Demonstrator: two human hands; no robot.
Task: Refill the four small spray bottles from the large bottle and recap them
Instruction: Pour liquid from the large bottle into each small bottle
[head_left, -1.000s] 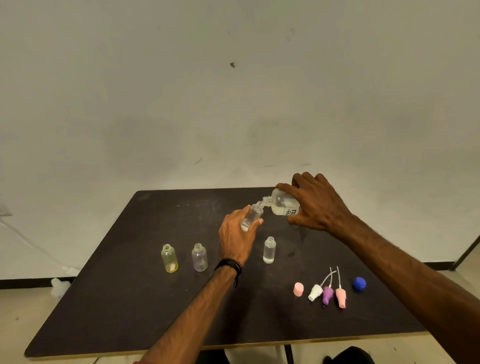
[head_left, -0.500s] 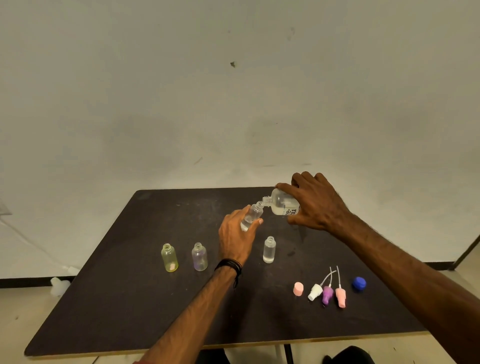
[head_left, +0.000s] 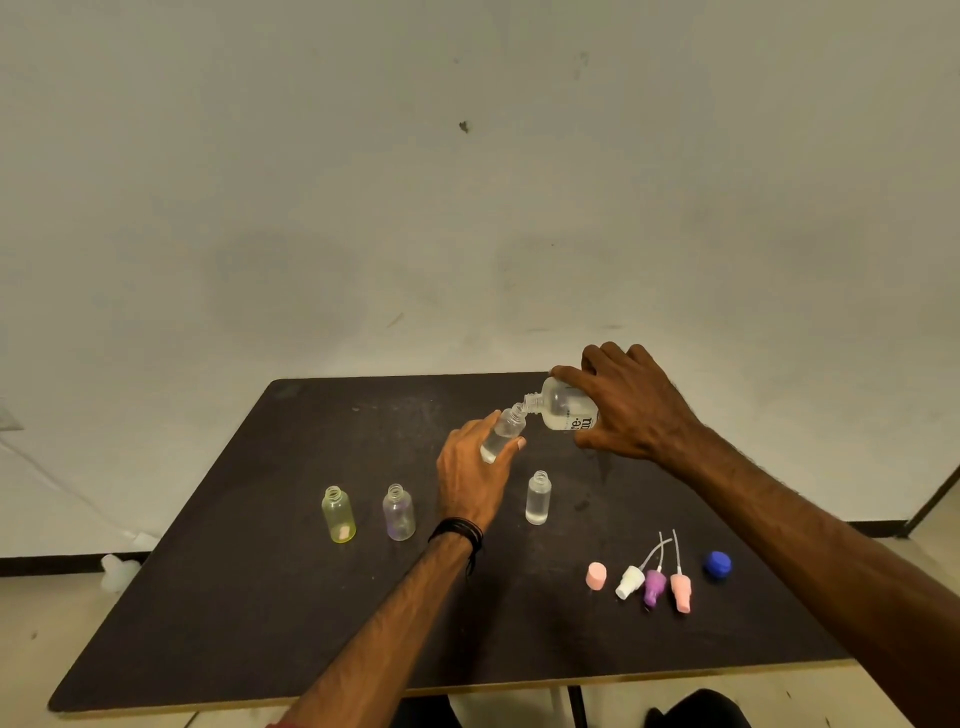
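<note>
The large bottle (head_left: 563, 410) is tipped nearly on its side above the far middle of the dark table (head_left: 260, 597), its open neck pointing down-left and meeting the mouth of a small clear bottle (head_left: 503, 430). The right hand (head_left: 631, 402) grips the large bottle from above, fingers curled over its body and thumb beneath, covering most of the printed label. The left hand (head_left: 475, 467) holds the small clear bottle tilted toward the large bottle, fingers and thumb wrapped round its lower half; a dark band (head_left: 457, 531) circles that wrist.

Nearer the viewer than the large bottle, three more small bottles stand upright and uncapped on the table: a clear one (head_left: 538, 498) just below the large bottle, a purple-tinted one (head_left: 399, 512) left of the left wrist, and a yellow-tinted one (head_left: 338, 515) further left.

Toward the near right of the large bottle lies a row of loose tops: a pink cap (head_left: 596, 576), a white spray head (head_left: 629, 582), a purple spray head (head_left: 654, 587), a pink spray head (head_left: 680, 592) and, well apart to the right, a blue cap (head_left: 718, 564). The spray heads' thin tubes point away from the viewer.
</note>
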